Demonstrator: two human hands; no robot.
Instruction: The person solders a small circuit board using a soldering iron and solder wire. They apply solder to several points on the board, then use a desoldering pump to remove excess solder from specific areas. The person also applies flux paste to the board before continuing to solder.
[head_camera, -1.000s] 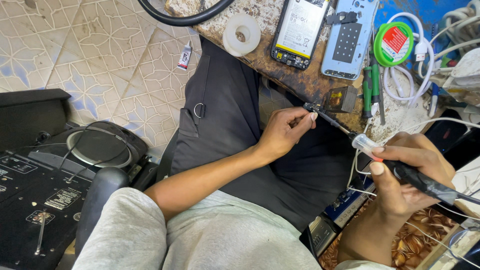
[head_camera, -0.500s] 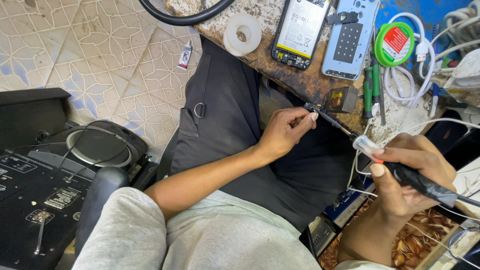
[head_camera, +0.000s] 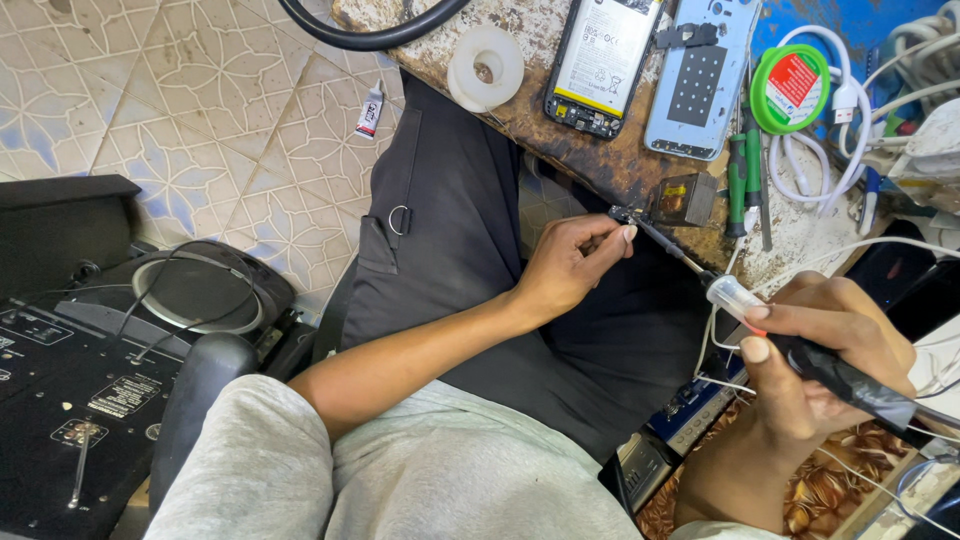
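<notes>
Right hand (head_camera: 820, 365) at four o'clock, wrapped snug around a soldering iron (head_camera: 800, 350), dark grip running off toward the lower right, thin tip slanting up to eleven o'clock. Left hand (head_camera: 575, 265) sits dead centre, fingers pinched narrow on a tiny part (head_camera: 622, 214), and the iron's tip meets that part right at the bench (head_camera: 600, 160) edge. Just beside it, at three o'clock of the part, a small amber block (head_camera: 685, 198) rests on the scorched wood. Up at twelve o'clock an opened phone (head_camera: 603, 62) lies with its battery showing, a pale blue back cover (head_camera: 700, 85) just beside it on the right. At eleven o'clock of the phone, a white tape roll (head_camera: 485, 65). Over at two o'clock, a green spool (head_camera: 790, 88) among white cables (head_camera: 850, 150), with green-handled screwdrivers (head_camera: 745, 170) lying below it. The person's dark trousers (head_camera: 470, 250) fill the middle, grey shirt (head_camera: 440, 480) at six o'clock. On the tiled floor (head_camera: 180, 110), a small glue tube (head_camera: 369, 110) at eleven o'clock; a black amplifier (head_camera: 70, 390) sits at eight o'clock.
</notes>
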